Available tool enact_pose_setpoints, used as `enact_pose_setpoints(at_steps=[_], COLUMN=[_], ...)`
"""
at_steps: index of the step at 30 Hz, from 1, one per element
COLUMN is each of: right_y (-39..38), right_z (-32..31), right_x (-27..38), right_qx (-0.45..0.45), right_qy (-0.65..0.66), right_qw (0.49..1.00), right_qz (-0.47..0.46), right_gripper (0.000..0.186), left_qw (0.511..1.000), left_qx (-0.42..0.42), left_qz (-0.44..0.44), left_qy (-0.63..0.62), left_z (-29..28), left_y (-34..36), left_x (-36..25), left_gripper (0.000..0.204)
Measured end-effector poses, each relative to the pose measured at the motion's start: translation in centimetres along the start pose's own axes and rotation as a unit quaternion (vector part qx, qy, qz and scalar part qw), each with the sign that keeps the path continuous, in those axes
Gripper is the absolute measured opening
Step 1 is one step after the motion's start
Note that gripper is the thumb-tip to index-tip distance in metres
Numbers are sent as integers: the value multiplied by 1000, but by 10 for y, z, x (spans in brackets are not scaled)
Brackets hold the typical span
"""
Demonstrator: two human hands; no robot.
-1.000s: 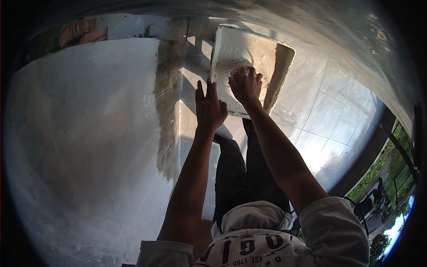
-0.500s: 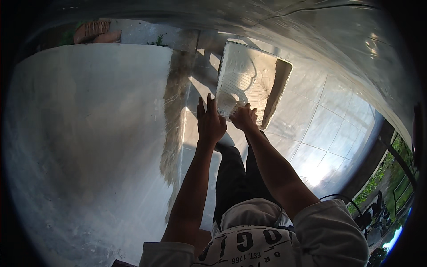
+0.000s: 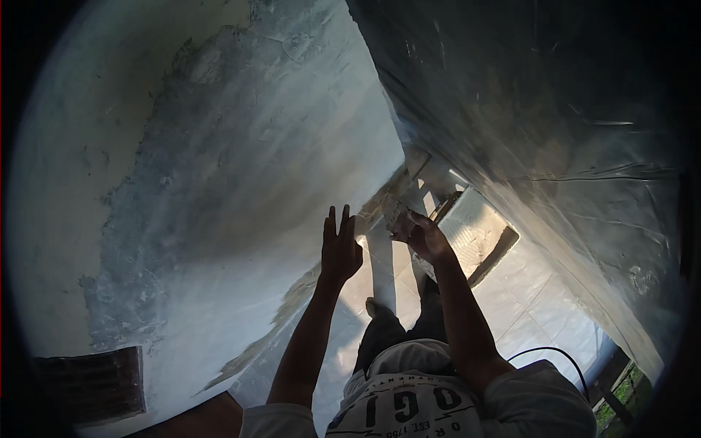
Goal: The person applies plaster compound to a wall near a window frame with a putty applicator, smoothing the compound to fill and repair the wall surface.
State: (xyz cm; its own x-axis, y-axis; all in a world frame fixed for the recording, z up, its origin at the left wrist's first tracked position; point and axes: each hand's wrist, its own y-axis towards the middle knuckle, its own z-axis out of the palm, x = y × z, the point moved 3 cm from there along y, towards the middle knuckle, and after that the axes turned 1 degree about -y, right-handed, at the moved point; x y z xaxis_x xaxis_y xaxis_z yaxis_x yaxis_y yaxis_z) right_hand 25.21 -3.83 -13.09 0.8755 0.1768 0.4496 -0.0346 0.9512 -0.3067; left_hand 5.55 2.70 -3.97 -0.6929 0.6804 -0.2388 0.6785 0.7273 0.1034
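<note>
My left hand (image 3: 341, 250) is raised in front of the wall, fingers stretched upward, with nothing visible in it. Just to its right, my right hand (image 3: 426, 239) is closed on a flat, grey-white, paste-smeared piece (image 3: 397, 217); dimness hides its exact kind. Below and beyond that hand, a pale rectangular tray (image 3: 497, 257) sits on the floor. Whitish paste with ridged marks (image 3: 467, 230) coats its inside. My right hand and forearm hide part of its near left side. Both hands are apart from the wall.
A wall (image 3: 241, 197) with rough grey and smoother pale patches fills the left. Dark plastic sheeting (image 3: 540, 109) hangs along the right. Floor tiles (image 3: 522, 310) lie beneath the tray. A dark slatted panel (image 3: 95, 385) is set low at the left.
My right hand has lifted from the tray, bringing the smeared piece up toward the wall. My left hand stays raised with its fingers out. The view has swung toward the wall.
</note>
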Motion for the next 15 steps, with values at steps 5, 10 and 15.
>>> enact_pose_setpoints(at_steps=[5,10,15], right_y=[29,33,22], right_z=[168,276,351], right_x=[35,35,33], right_qx=[303,438,465], right_qy=[47,41,-74], right_qw=[951,898,879], right_qz=[-25,-17,-72], right_gripper=[63,69,75], left_qw=[991,969,926], left_qx=[-129,-233,-334], left_qz=[-4,30,54], left_qy=[30,83,170], left_z=[-105,-204,-292], left_y=[-5,-20,-55], left_x=[31,51,77], left_gripper=[59,53,42])
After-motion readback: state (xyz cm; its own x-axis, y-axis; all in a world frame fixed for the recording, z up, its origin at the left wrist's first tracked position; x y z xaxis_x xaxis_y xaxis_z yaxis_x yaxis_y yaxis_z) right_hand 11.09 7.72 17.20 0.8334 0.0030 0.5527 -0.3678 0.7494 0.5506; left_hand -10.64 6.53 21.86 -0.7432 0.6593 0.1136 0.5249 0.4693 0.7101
